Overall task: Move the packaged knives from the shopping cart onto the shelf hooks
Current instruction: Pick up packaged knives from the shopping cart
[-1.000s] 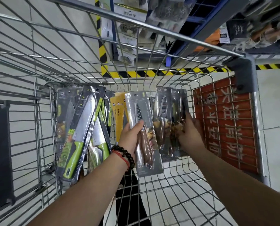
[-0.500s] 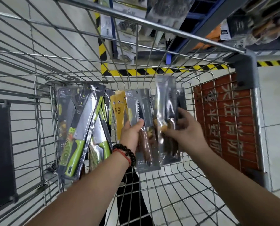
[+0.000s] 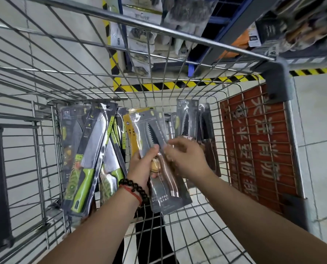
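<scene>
2 hands are down inside the shopping cart [image 3: 179,31], and both meet at the same packaged knife [image 3: 158,149]. Your left hand [image 3: 144,166] grips that pack from its left edge: the thumb lies across the front of the clear blister and the other fingers are wrapped behind it, so the pack stands lifted off the cart floor and tilted, its top leaning left. It shows a serrated blade above and a brown wooden handle below. Your right hand [image 3: 187,161] is at the pack's right edge with its fingers curled toward the blade; motion blur hides whether they pinch the pack or only touch it, so I cannot tell.

Behind your right hand, 2 more wood-handled knife packs [image 3: 198,122] stand against the far wire wall, just beside the red sign panel [image 3: 257,141] fixed to the cart's right side. Behind the held pack a yellow card pack [image 3: 128,128] peeks out. To your left, the green-handled knife packs [image 3: 90,155] lean together against the inner wire divider, overlapping one another, their handles down.

Your left wrist carries a dark bead bracelet [image 3: 134,185] and a red cord touching it. Beyond the cart's rim, the shelf [image 3: 149,35] shows hanging packaged goods above yellow-and-black floor tape [image 3: 177,84]. No knife pack from the cart is out over the rim.
</scene>
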`<state>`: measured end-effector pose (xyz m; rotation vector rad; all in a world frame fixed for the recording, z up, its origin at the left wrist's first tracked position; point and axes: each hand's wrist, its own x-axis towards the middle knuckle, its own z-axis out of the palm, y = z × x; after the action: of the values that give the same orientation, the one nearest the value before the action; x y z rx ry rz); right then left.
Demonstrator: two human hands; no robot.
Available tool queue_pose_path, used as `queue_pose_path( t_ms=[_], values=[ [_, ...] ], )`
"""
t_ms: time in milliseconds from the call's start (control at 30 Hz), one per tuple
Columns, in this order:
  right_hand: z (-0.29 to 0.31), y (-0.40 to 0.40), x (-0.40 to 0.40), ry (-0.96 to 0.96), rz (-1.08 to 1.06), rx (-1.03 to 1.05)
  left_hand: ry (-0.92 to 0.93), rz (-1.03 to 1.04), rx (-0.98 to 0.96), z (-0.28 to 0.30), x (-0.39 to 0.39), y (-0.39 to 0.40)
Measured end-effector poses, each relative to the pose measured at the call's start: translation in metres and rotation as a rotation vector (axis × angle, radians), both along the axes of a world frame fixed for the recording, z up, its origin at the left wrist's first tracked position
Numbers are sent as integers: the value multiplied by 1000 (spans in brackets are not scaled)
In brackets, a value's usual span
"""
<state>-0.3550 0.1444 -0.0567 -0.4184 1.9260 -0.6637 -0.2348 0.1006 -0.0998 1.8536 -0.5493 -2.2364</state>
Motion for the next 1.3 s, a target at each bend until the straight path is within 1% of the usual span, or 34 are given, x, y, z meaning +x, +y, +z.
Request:
queue_pose_path(
  t_ms=[33, 67, 100, 133, 167, 233, 300, 333, 467, 567, 633, 767, 833, 900, 1033, 1133, 1300],
  values=[
    [-7, 0, -8, -43, -168, -11, -8, 16, -8, 0, 1, -1],
    [-14, -1, -15, -12, -285, 0, -9, 30, -3, 2, 3, -3],
    [-22, -3, -22, 122, -290, 76, -21, 44, 15, 0, 4, -3],
    [-31, -3, -27, 282, -212, 188, -32, 49, 19, -1, 6, -3],
    [-41, -2, -31, 402, -100, 313, -32, 34, 16, 0, 5, -3],
    [-51, -2, -28, 490, 65, 466, -20, 1, 5, -2, 7, 0],
    [-62, 1, -22, 540, 171, 492, -1, -20, 23, -1, 6, 1],
    [-65, 3, -20, 552, 174, 478, 8, -26, 26, -2, 8, 1],
    [-59, 12, -27, 460, 53, 289, -8, -88, 17, 0, 10, -3],
    [-34, 21, -30, 364, 99, 197, 8, -100, 26, 3, 10, -7],
    [-12, 25, -27, 346, 82, 138, 21, -84, 21, 5, 9, -8],
    [28, 26, -20, 268, -197, 21, 15, -62, 18, 6, 5, -10],
    [37, 24, -15, 221, -189, -13, -16, -77, -4, 9, 2, -12],
    [39, 22, -9, 203, -99, 17, -23, -113, -42, 9, 0, -14],
    [39, 21, -5, 194, -64, 86, 11, -177, -110, 16, -2, -17],
    [35, 23, -4, 179, 7, 128, -8, -248, -166, 16, -1, -19],
    [38, 24, -1, 269, 29, 133, 35, -253, -171, 19, -1, -20]
  ],
)
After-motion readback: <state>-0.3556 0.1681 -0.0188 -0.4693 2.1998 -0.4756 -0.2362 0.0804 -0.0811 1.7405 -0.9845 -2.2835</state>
